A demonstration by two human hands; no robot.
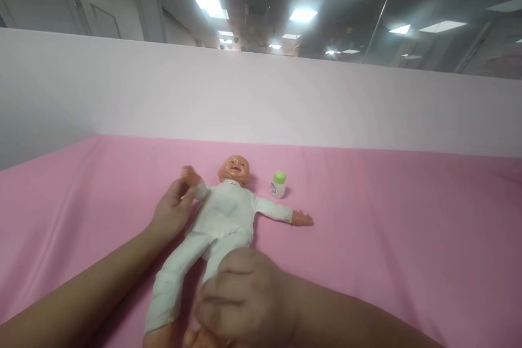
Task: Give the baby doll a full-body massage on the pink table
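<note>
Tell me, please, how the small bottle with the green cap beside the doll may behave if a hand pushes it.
The bottle stands upright on soft pink cloth, so a push near its cap would probably tip it rather than slide it. Its body looks round, so once down it may roll. It seems small and probably light.

The baby doll [228,212] has a smooth, slightly glossy plastic head and hands, and wears a matt white cloth suit, softly creased. Under it lies a matt pink cloth sheet [387,239], smooth with faint folds. The small bottle [278,185] to the right looks like plastic, white with a glossy green cap.
</note>
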